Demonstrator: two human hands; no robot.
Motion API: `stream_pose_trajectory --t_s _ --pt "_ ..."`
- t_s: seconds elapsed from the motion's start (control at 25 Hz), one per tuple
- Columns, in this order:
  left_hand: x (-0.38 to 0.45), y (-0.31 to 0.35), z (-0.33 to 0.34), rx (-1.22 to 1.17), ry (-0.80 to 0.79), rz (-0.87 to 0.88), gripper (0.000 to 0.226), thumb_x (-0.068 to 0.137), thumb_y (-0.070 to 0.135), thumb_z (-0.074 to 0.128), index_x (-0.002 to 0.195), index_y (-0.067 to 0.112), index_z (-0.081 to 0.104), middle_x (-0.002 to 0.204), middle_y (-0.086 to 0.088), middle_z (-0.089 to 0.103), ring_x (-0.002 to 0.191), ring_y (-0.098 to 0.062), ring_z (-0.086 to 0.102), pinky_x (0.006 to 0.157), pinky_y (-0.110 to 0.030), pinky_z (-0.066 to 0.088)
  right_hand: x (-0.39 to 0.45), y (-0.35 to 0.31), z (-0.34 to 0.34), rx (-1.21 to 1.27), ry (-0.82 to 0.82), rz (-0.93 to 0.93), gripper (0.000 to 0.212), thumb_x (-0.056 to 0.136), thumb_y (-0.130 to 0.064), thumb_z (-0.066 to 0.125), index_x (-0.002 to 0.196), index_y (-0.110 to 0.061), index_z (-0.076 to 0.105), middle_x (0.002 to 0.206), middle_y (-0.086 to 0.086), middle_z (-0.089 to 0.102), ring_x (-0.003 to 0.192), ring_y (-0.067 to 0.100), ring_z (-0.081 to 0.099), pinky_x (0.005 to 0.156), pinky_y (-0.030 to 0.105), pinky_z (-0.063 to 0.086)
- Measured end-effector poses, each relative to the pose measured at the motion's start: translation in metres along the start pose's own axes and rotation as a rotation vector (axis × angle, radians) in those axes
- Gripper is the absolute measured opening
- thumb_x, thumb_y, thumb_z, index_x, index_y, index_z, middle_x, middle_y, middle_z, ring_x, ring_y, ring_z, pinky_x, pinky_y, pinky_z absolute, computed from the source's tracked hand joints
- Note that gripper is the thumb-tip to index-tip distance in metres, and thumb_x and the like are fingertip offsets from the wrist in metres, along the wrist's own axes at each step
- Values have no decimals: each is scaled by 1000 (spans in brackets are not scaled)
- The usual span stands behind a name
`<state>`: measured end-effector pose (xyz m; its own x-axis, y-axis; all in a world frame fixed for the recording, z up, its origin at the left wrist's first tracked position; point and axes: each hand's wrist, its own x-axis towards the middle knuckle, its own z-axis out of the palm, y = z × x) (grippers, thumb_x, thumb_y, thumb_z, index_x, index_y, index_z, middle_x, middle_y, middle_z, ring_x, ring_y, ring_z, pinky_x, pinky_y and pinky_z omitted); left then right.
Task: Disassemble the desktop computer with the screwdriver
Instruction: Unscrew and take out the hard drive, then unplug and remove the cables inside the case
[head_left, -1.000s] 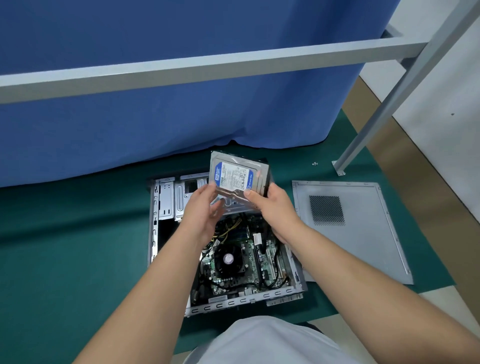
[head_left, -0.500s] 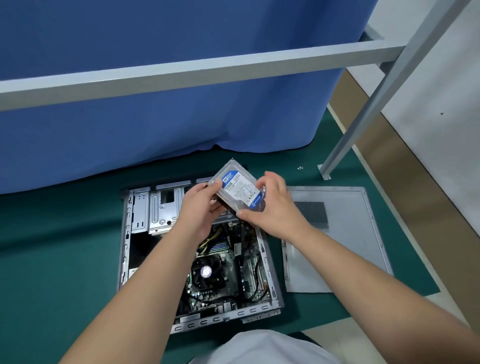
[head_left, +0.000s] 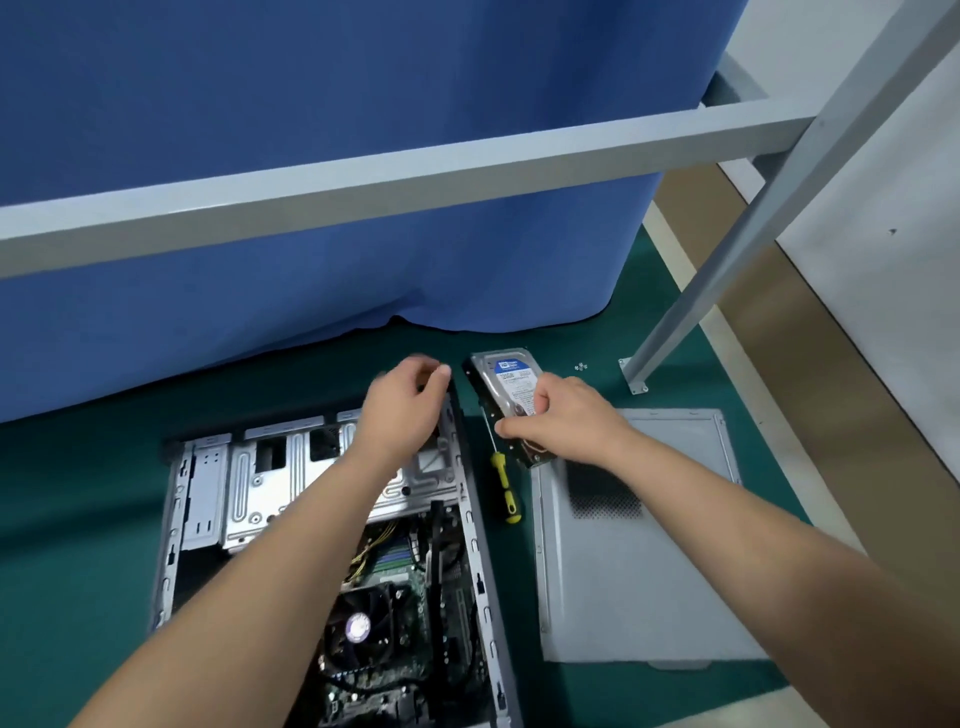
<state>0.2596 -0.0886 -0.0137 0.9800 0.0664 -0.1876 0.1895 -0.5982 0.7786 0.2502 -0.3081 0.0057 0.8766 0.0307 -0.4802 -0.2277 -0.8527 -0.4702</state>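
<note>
screwdriver (head_left: 503, 486) between case (head_left: 332, 545) — side panel (head_left: 639, 571)

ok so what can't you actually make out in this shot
Head view only:
- Silver hard drive with blue label: label text too small; right hand covers its near half.
- Left hand: fingertips motion-blurred.
- Tiny silver screws on the green mat: too small to count.
- Open grey computer case: near end cut off by the bottom edge; forearm hides part.

A blue curtain (head_left: 311, 171) hangs at twelve o'clock behind a grey metal frame (head_left: 415, 171); green mat (head_left: 78, 519) below, white wall (head_left: 893, 260) at two o'clock.
</note>
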Motion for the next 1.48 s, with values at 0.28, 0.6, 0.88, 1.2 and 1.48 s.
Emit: stream_pose_trajectory --t_s 0.28,0.6,0.88,1.2,1.48 --pt "54 -53 20 769 -53 77 53 106 55 20 117 34 67 131 12 66 142 -15 43 116 -44 28 117 26 -7 -108 -69 209 85 64 -72 64 137 -31 48 126 10 58 112 32 60 95 41 53" --pt "50 -68 31 821 183 224 46 104 46 32 96 28 73 107 9 75 115 -20 66 94 -41 42 227 29 6 -152 62 340 79 72 -63 72 134 -19 51 136 15 43 123 35 47 89 40 42" --pt "52 -74 36 831 244 242 42 103 45 34 91 27 71 96 8 74 99 -22 68 80 -38 41 269 43 24 -190 153 417 86 65 -63 80 134 -19 52 137 12 36 128 34 38 95 43 43" --pt "54 -75 35 823 222 217 43 103 47 34 87 26 68 89 7 72 89 -24 67 75 -37 40 264 49 8 -224 30 362 88 80 -72 59 147 -17 42 149 16 31 138 39 30 110 47 34" --pt "51 -67 26 802 58 168 49 103 55 21 107 35 66 107 12 73 104 -20 64 81 -37 41 115 24 56 114 143 -73 14 97 -26 60 101 -15 68 118 9 63 111 28 58 95 31 46"
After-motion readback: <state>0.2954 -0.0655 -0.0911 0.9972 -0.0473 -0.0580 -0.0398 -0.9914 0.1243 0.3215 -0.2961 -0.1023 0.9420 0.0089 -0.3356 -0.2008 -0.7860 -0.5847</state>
